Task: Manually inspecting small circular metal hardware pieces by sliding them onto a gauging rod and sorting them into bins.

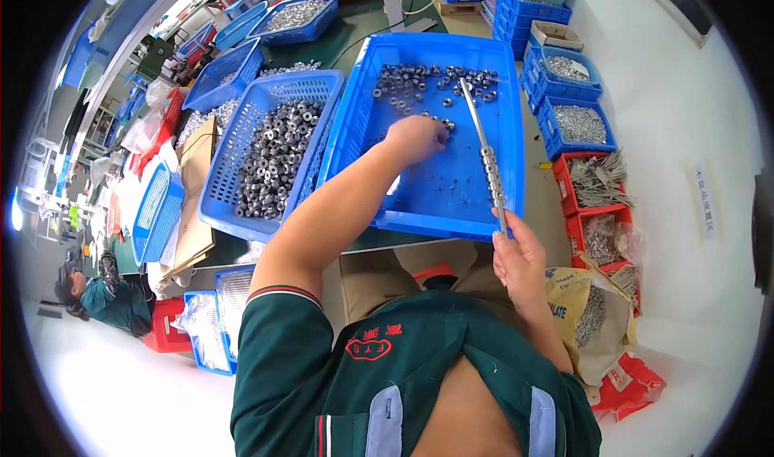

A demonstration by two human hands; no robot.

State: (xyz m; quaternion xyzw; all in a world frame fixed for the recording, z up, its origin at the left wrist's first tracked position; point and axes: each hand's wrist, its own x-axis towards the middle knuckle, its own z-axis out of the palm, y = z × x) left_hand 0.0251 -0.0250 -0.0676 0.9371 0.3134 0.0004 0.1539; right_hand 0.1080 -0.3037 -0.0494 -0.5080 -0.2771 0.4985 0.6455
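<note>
Your left hand [415,138] reaches into the shallow blue tray [500,78], fingers curled down over the small metal nuts [419,82] scattered there; whether it pinches one already cannot be told, since the fingertips are hidden. Your right hand [516,255] is closed around the lower end of a long metal rod [484,146], which slants up over the tray's near rim with a few nuts threaded on near its middle and its tip among the loose ones at the far side. The rod is tilted, so if you let the gripped end drop, the threaded nuts could slide off and spill; a careless sweep of the left hand could also push loose nuts over the low rim. Left of the tray stands a perforated blue basket [242,215] heaped with grey ring-shaped parts [274,154], close enough for pieces to get mixed. Right of the tray sit small blue bins [552,138] and red bins [568,195] of fasteners, then an open yellowish sack [568,292] with dark print and a red-and-white bag [633,384] below it. Farther right, a white upright label [705,203] with dark characters lies on the pale floor.
</note>
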